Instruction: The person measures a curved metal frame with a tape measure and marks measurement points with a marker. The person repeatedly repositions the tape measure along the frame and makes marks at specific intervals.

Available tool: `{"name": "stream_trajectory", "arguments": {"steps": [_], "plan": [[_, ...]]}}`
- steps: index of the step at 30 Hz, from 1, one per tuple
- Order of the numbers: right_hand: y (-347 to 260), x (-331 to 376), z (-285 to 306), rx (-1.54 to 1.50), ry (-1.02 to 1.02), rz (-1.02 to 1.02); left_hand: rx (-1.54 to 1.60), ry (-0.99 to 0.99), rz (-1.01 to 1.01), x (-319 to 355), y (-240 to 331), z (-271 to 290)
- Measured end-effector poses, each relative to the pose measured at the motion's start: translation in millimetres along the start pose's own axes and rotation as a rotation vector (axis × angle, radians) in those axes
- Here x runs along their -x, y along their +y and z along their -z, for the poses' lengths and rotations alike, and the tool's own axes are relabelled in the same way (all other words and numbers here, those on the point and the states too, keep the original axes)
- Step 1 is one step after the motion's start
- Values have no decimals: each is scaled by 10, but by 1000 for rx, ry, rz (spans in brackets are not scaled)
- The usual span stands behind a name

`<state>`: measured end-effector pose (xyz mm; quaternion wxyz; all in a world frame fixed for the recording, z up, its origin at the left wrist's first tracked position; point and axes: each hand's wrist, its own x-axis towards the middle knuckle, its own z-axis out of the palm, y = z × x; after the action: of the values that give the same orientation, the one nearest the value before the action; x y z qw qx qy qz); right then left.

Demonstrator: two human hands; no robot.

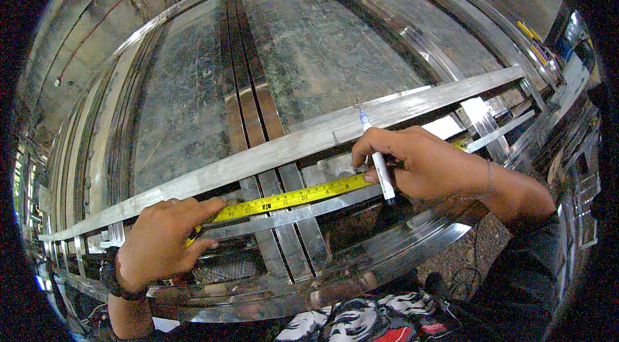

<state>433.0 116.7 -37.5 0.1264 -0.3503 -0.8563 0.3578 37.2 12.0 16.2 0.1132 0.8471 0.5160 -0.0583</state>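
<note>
Tape measure [303, 198]: hold it straight, pinched in your left hand [161, 239] and right hand [422, 161], which also grips the marker [384, 177].

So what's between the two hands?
In the head view, a yellow measuring tape stretches from the left hand to the right hand, crossing over metal strips.
</note>
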Motion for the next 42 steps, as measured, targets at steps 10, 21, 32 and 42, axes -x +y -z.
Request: {"name": "stream_trajectory", "arguments": {"steps": [10, 21, 32, 42], "plan": [[69, 14, 3, 33, 6, 51, -53, -49, -33, 128, 214, 77], [92, 13, -50, -44, 36, 136, -203, -79, -106, 100, 198, 26], [90, -6, -63, -113, 20, 102, -194, -120, -100, 61, 182, 84], [104, -15, -78, -120, 33, 136, -218, -60, -80, 66, 173, 20]]}}
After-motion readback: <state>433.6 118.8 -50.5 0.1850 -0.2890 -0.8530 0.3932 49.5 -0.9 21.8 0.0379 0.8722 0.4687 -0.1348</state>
